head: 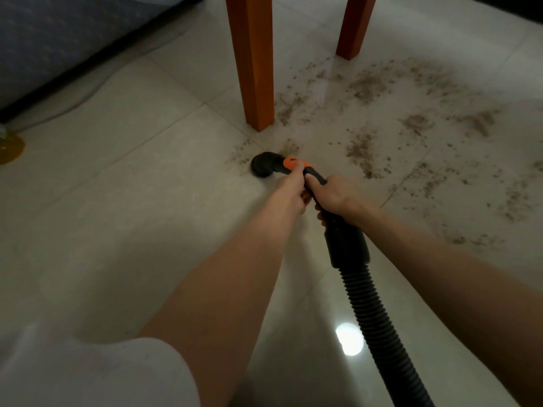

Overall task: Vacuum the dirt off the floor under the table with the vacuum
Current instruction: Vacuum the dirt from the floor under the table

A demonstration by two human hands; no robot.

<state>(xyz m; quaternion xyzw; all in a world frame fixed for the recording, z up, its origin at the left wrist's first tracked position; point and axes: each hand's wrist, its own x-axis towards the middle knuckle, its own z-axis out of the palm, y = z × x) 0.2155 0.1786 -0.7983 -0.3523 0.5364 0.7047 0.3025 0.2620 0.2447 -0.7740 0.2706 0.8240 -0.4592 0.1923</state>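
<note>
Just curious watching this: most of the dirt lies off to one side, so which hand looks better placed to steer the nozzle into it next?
Probably the right hand: its grip is on the vacuum wand, on the side where the dirt spreads. The left hand only pinches near the nozzle.

— What are your arms doing?

— Both of mine reach forward and down, bare from the elbow, and the forearms converge toward the middle of the view. A white sleeve covers my left upper arm.

— And the hands?

— My left hand (291,188) is farther forward, fingers curled round the vacuum (311,171) handle, one fingertip on its orange part. My right hand (335,198) grips just behind it, knuckles up, wrist straight.
</note>
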